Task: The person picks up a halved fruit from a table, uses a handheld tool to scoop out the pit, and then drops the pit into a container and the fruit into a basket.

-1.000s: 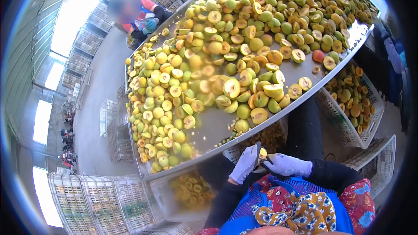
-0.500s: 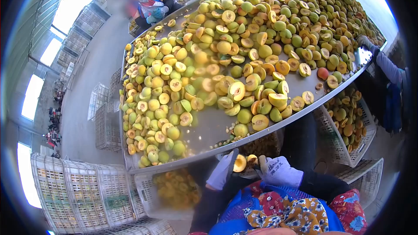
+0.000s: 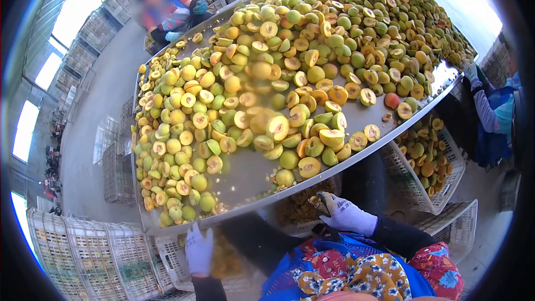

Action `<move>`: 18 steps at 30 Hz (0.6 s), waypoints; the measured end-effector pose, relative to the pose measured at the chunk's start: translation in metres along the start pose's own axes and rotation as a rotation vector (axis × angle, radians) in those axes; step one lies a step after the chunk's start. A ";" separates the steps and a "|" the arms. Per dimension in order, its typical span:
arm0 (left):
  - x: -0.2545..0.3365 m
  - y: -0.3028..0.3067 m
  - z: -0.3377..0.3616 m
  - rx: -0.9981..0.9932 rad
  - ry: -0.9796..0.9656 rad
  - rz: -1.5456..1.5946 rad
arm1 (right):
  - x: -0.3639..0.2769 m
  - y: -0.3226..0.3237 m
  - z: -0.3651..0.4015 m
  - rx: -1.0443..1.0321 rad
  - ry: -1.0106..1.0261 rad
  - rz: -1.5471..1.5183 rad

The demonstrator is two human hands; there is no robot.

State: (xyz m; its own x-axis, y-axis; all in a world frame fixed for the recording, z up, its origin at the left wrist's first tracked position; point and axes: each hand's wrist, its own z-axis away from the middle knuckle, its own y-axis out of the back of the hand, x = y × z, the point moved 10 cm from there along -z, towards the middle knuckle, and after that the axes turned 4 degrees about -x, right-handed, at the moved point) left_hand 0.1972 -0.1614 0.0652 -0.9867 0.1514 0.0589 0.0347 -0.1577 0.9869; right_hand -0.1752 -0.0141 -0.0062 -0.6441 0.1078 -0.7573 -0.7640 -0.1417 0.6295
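Note:
My left hand (image 3: 199, 249), in a pale lavender glove, is open with its fingers spread, over a plastic crate (image 3: 168, 253) of fruit halves below the table's front edge. Nothing shows in its fingers. My right hand (image 3: 346, 214), in a similar glove with dark fingertips, is closed near my lap. A small dark and yellowish thing (image 3: 321, 202) shows at its fingertips; I cannot tell what it is. Beyond both hands, halved yellow-green stone fruit (image 3: 310, 167) lies heaped on the metal table (image 3: 245, 175), some halves showing their pits or hollows.
A raised metal rim (image 3: 304, 188) runs along the table's front. Under it is a container of fruit pieces (image 3: 305, 203). A white crate of halves (image 3: 426, 181) stands at the right, stacked crates (image 3: 83, 245) at the left. Co-workers (image 3: 167, 14) (image 3: 493, 106) are at the far left and right.
My left hand has moved left and opened, leaving the fruit half it held near my right hand. My right hand has shifted slightly left. The view has shifted too.

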 end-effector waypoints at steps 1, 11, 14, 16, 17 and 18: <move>0.035 0.010 -0.014 0.000 -0.092 0.094 | -0.004 0.004 -0.002 -0.010 0.014 -0.026; 0.287 -0.048 0.018 -0.565 -0.865 0.844 | -0.033 0.021 0.013 -0.219 -0.078 -0.707; 0.275 -0.060 0.028 -0.786 -0.635 1.035 | -0.022 -0.001 0.023 -0.352 -0.243 -1.031; 0.268 -0.071 0.036 -0.951 -0.449 1.220 | -0.023 -0.006 0.022 -0.379 -0.218 -1.112; 0.267 -0.069 0.036 -0.921 -0.463 1.187 | -0.022 -0.006 0.018 -0.325 -0.175 -1.019; 0.266 -0.068 0.036 -0.895 -0.477 1.155 | -0.021 -0.007 0.016 -0.268 -0.134 -0.927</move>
State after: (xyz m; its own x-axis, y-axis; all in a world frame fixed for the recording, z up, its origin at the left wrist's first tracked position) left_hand -0.0616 -0.0750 0.0191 -0.3426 -0.2010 0.9177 0.4447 -0.8952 -0.0301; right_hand -0.1568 0.0003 0.0084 0.1963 0.3981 -0.8961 -0.9465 -0.1619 -0.2793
